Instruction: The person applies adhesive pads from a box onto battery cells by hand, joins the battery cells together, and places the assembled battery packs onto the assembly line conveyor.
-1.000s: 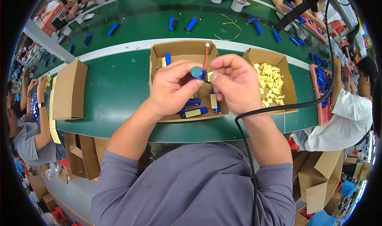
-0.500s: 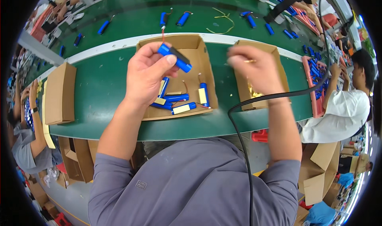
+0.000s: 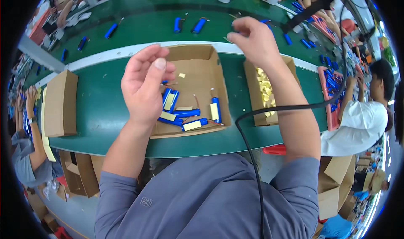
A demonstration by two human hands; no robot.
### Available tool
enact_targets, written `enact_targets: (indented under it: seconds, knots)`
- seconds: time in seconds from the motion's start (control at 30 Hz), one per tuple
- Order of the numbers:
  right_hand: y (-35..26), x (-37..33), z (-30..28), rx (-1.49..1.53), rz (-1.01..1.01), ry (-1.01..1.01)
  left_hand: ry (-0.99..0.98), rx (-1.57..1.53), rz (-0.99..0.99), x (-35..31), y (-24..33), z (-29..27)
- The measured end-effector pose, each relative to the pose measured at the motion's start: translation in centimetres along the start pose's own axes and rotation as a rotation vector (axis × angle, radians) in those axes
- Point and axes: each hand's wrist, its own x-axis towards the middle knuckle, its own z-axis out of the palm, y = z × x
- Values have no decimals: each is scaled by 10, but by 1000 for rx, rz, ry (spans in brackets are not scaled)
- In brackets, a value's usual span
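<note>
My left hand (image 3: 145, 85) hovers over the left edge of an open cardboard box (image 3: 191, 54), fingers loosely curled and apart, holding nothing. Several blue battery packs (image 3: 187, 113) with yellow strips and thin wires lie in that box. Over the white rail my right hand (image 3: 257, 43) reaches forward, thumb and fingers spread with nothing visible between them. Just beyond it a blue battery pack (image 3: 266, 23) lies on the green belt, partly hidden by the hand. Below my right forearm stands a smaller cardboard box (image 3: 252, 85) of yellow pieces (image 3: 265, 87).
More blue battery packs (image 3: 199, 25) lie spread along the green belt (image 3: 147, 24). A black cable (image 3: 290, 108) crosses over my right forearm. A closed-sided cardboard box (image 3: 61, 104) stands at left; a pink tray (image 3: 332, 100) of packs lies at right beside a co-worker (image 3: 357, 117).
My left hand has let go of the blue battery pack, and one more pack lies in the box beneath it. My right hand has moved forward from the small box toward the belt.
</note>
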Motion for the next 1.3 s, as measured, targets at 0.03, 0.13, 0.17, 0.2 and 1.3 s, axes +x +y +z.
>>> enact_targets:
  seconds: [0.03, 0.13, 0.17, 0.2, 1.3]
  knots:
    - [-8, -12, 3, 118, -99, -203, 17, 8, -2, 1, 0, -1]
    - [-45, -49, 9, -201, -421, -789, 31, -47, -87, 4, -3, -2]
    - [-53, -59, 10, -347, -522, -921, 38, -41, -91, 4, -3, -1]
    - [-49, -69, 17, -418, -583, -857, 15, -9, -126, 5, -3, 0]
    - [-61, -77, -1, 1191, 412, -377, -303, -78, -316, 0, -3, 0]
